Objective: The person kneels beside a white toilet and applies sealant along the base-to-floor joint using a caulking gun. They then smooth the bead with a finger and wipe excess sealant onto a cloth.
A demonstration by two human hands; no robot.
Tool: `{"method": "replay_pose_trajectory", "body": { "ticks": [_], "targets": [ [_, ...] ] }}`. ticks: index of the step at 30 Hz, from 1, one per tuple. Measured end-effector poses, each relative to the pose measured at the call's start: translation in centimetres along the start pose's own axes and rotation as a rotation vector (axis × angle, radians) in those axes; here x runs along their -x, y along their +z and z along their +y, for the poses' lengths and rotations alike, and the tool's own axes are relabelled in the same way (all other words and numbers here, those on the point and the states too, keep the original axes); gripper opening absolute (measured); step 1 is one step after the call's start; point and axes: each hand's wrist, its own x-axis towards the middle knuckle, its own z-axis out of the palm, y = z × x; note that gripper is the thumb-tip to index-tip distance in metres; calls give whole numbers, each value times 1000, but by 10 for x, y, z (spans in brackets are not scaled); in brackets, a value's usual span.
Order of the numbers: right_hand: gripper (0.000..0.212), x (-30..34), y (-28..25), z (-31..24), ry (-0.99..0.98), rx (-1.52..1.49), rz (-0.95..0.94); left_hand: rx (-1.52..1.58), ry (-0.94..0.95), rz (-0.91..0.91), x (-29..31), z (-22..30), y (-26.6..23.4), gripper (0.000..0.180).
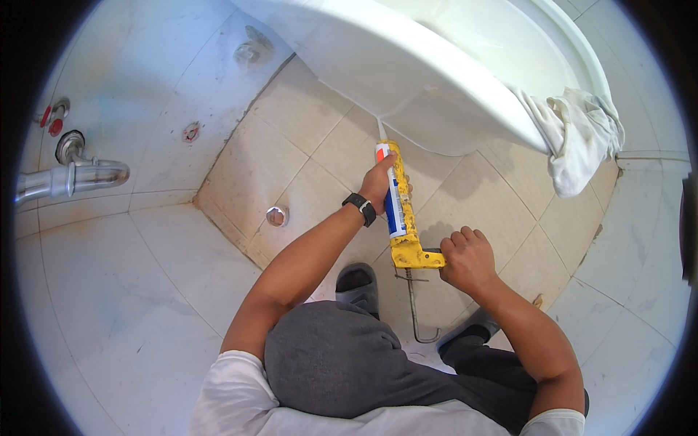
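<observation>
My left hand (377,182) is wrapped round the front of a yellow caulking gun (407,218) loaded with a white and blue sealant cartridge (393,207). At the rear, my right hand (467,258) grips the gun's handle, fingers closed. The hooked metal plunger rod (414,305) sticks out behind, toward me. The pale nozzle (382,129) points away from me, its tip at the lower edge of a white bathtub-like basin (407,80), where it meets the tiled floor (334,171). Whether sealant is coming out is too small to tell.
A white cloth (578,138) hangs over the basin's rim at the right. A round floor drain opening (277,216) lies left of my arm. On the left wall are a chrome pipe (80,178) and red-handled valves (54,118). My feet in grey slides (358,287) are close below.
</observation>
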Motion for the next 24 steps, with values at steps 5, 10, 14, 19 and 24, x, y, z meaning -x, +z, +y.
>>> {"method": "replay_pose_trajectory", "body": {
  "ticks": [5,10,14,19,24],
  "targets": [
    [11,-1,2,2,-8,-1,11,-7,-17,-3,1,1,0,49],
    [12,-1,4,4,-2,2,-24,4,-42,6,-1,-2,-1,52],
    [13,-1,6,5,-14,8,-7,-9,-18,-5,-6,-5,-4,52],
    [25,2,13,8,-6,21,-5,10,-56,-6,-12,-9,-6,52],
    [27,2,15,10,-9,32,-35,24,-20,5,-14,-12,-5,52]
  ]
}}
